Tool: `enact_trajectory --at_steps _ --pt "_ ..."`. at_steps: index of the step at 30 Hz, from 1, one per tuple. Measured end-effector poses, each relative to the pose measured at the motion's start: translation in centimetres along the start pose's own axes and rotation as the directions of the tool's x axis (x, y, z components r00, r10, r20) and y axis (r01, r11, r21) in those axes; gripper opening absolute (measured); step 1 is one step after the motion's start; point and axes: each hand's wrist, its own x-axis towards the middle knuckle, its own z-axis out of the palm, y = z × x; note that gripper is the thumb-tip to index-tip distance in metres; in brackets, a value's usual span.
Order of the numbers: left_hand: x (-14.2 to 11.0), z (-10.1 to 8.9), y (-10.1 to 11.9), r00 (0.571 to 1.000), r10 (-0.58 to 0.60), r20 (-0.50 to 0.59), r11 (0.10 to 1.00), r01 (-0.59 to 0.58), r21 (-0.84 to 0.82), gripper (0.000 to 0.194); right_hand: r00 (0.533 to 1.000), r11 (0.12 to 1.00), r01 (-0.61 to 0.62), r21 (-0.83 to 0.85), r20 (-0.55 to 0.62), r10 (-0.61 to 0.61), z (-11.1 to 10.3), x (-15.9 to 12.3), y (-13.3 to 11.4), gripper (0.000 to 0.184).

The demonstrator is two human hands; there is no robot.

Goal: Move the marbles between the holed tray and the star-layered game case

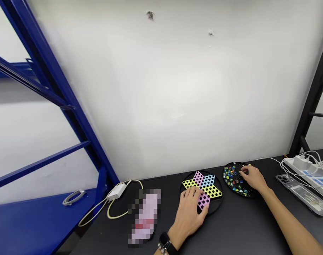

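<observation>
A round black Chinese checkers board [213,191] lies on the black tabletop, with a star of pink, blue and yellow sections full of dark holes. My left hand [188,212] rests over its lower left part, fingers stretched out and thumb apart, covering some of the star. To the right, a round black tray [245,194] holds many coloured glass marbles [233,180]. My right hand [253,177] is over the right side of this tray, thumb and fingertips drawn together in a pinch. Whatever lies between those fingertips is too small to make out.
A phone [303,194] and a white power strip [310,173] with tangled cables are at the right. On the left are a blurred pinkish object [146,216], a white adapter [117,191] with its cable, and a grey loop [74,197] on a blue shelf. A white wall stands behind.
</observation>
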Motion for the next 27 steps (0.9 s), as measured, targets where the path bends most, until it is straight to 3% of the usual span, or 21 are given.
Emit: enact_trajectory --at_steps 9,13,15,16,19,23,27 --pt "0.1 -0.2 0.2 1.000 0.009 -0.008 0.999 -0.010 -0.031 0.020 0.993 0.989 0.094 -0.110 0.086 -0.084 0.5 -0.4 -0.6 0.020" --pt "0.1 -0.2 0.2 1.000 0.016 -0.007 0.999 -0.016 -0.032 0.019 0.994 0.997 0.077 0.003 0.075 -0.077 0.5 -0.2 -0.4 0.012" --pt "0.1 -0.3 0.3 1.000 0.017 -0.006 1.000 -0.017 -0.026 0.019 0.999 0.971 0.018 0.236 0.046 -0.030 0.4 -0.1 -0.4 0.005" --pt "0.1 -0.3 0.3 1.000 0.017 -0.006 1.000 -0.017 -0.021 0.019 0.999 0.921 -0.021 0.389 0.033 0.009 0.3 0.0 -0.5 0.003" --pt "0.1 -0.3 0.3 1.000 0.020 -0.007 1.000 -0.020 -0.015 0.019 0.992 0.649 -0.105 0.754 0.038 0.116 -0.2 0.4 -0.8 0.015" --pt "0.2 -0.2 0.1 1.000 0.021 -0.006 1.000 -0.021 -0.017 0.019 0.986 0.440 -0.135 0.888 0.077 0.146 -1.0 0.7 -0.9 0.024" --pt "0.1 -0.2 0.1 1.000 0.026 -0.004 0.999 -0.026 -0.028 0.018 0.973 0.362 -0.203 0.910 0.146 0.177 -0.9 0.7 -0.8 0.024"
